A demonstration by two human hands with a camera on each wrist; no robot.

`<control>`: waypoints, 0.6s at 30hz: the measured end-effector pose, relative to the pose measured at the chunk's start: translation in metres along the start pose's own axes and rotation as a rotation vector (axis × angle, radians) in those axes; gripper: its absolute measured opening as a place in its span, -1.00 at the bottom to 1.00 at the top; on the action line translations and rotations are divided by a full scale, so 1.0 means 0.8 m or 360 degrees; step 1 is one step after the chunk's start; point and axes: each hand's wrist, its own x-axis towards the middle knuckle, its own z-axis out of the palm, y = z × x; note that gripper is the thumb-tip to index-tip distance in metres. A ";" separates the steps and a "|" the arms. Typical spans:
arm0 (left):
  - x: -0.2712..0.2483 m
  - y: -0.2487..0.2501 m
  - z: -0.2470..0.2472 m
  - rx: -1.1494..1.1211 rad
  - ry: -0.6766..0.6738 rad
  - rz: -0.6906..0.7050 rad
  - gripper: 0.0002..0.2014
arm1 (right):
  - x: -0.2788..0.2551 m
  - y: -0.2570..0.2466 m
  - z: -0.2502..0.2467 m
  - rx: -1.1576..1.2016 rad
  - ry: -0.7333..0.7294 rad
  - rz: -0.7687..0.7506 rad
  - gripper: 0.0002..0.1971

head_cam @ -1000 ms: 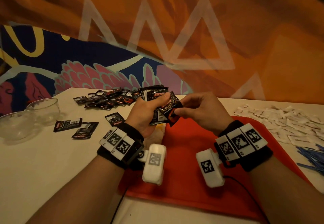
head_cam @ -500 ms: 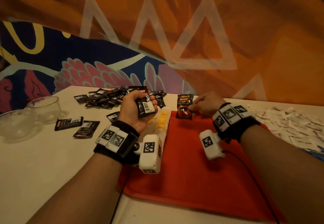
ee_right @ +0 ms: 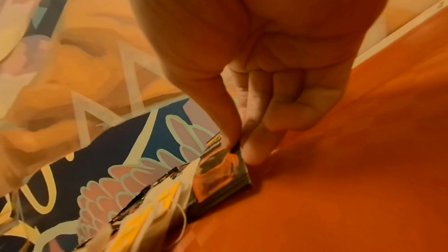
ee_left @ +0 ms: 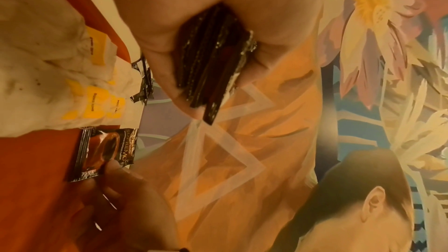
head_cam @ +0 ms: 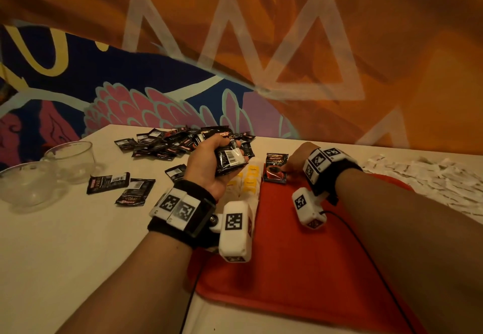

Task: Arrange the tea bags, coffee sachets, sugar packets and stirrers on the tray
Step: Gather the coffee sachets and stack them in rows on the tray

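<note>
a moment ago both hands met over the tray; now my right hand (head_cam: 294, 162) has carried one coffee sachet (head_cam: 275, 168) to the red tray (head_cam: 300, 268) at centre frame, thumb and fingers pinching its edge beside the tea bags (head_cam: 248, 179). my left hand (head_cam: 209, 166) stays curled around a stack of sachets (head_cam: 228, 157). i judge the coffee row is just starting.

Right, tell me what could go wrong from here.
1. The coffee sachet that the right hand pinches sits at the tray's far edge; it may slide off.
2. It lies right beside the tea bags; a nudge could disturb them.
3. The left hand grips a loose bundle of sachets; one could slip out.
</note>
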 end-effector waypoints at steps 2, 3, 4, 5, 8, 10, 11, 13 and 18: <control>0.000 0.000 0.000 -0.0012 0.0009 -0.0011 -0.91 | -0.001 0.001 0.000 -0.0075 -0.0009 -0.0024 -0.74; 0.000 -0.001 0.000 -0.0016 0.0010 -0.0017 -0.90 | 0.001 0.002 0.000 -0.0091 -0.0004 -0.0036 -0.74; 0.000 -0.001 0.000 -0.0017 0.0013 -0.0022 -0.89 | 0.001 0.001 0.000 -0.0048 -0.0017 -0.0029 -0.72; 0.000 -0.001 0.000 -0.0010 0.0019 -0.0026 -0.89 | 0.001 0.001 0.000 0.0041 -0.0057 -0.0006 -0.71; 0.001 -0.002 -0.001 0.0036 0.0043 -0.0035 -0.92 | -0.001 0.004 -0.002 0.0114 -0.0067 -0.0001 -0.74; 0.001 -0.003 -0.001 0.0071 0.0068 -0.0039 -0.91 | -0.001 0.008 -0.004 0.0208 -0.0078 0.0026 -0.79; 0.001 -0.003 -0.001 0.0098 0.0084 -0.0037 -0.90 | -0.002 0.010 -0.005 0.0265 -0.0082 0.0035 -0.80; 0.003 -0.005 -0.002 0.0161 0.0111 -0.0033 -0.81 | 0.002 0.015 -0.006 0.0281 -0.0061 -0.0004 -0.76; 0.002 -0.010 -0.002 0.0283 0.0165 0.0003 -0.68 | -0.009 0.018 -0.016 0.0515 -0.0004 -0.0278 -0.84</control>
